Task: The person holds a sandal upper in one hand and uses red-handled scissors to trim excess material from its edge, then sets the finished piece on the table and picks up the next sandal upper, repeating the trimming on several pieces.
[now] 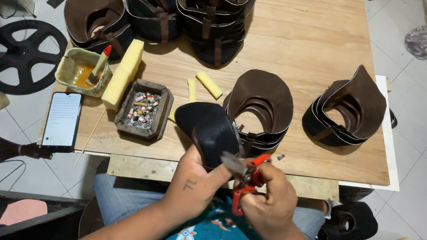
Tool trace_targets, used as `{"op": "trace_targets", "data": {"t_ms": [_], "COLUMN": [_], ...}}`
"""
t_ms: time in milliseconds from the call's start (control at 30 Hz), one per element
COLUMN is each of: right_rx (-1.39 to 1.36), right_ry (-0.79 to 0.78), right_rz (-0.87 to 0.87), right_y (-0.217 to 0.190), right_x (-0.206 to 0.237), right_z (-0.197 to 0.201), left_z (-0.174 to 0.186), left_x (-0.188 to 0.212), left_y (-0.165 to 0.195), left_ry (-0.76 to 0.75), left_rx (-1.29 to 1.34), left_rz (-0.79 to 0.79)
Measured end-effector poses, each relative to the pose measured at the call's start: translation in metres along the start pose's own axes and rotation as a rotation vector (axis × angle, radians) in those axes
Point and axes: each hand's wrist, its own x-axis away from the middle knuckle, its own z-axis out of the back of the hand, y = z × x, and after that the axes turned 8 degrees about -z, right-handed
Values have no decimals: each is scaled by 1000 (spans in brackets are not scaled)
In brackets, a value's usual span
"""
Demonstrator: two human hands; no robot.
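Both hands are working right at the near edge of the table (315,67), just over the lap. Left hand (199,182) is wrapped around a dark leather piece (207,125), which pokes up and away from the palm over the table's near edge. Right hand (269,200) is closed on red-handled snips (243,177), with the blades at the lower end of the piece, right beside the left thumb.

Looks to me like a trimming step, nipping off an edge or a thread on this one piece. I'd guess the next cut wants a steady grip and the thumb kept out of the blades, since they're really close.

Around it: two brown shaped stacks (262,110) toward the near right corner, more stacked at the far edge, a glue pot (81,68) with a brush, a yellow sponge (124,71), a tray (144,109) of butts and a phone (62,121) at the left edge.
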Motion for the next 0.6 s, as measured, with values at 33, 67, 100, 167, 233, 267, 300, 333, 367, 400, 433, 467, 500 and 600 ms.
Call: {"op": "trace_targets", "data": {"t_ms": [33,67,100,167,233,267,300,333,367,400,433,467,500,600], "right_rx": [-102,-204,-305,-486,-597,-617,-635,-626,-616,-604,-612,-620,-628,-501], "right_ry": [-76,-152,-229,-296,-397,-462,-528,-612,-695,-778,-798,-819,-841,-899], "right_rz": [-55,-112,-168,-504,-670,-665,-661,-696,-730,-764,-753,-744,-734,-777], "right_y": [-1,-3,-5,-7,-5,-1,3,6,9,11,14,16,19,24], "right_x": [1,3,4,7,6,3,1,2,4,6,9,12,14,20], "right_z": [1,3,6,15,24,32,39,43,47,50,52,52,53,58], "left_z": [1,3,5,10,16,20,24,28,31,34,37,39,40,43], "left_x": [-1,-2,-3,-5,-7,-9,-11,-13,-16,-18,-19,-20,-22,-23], "left_y": [0,0,-1,0,1,1,2,3,3,3,4,4,4,4], "left_ry": [20,39,64,114,134,144,143,142,139,133,128,123,124,121], "left_rx": [-4,-8,9,40,98,127,158,190,221,255,288,322,327,330], "left_rz": [20,40,63,106,66,45,19,-8,-36,-31,-26,-18,-27,-43]}}
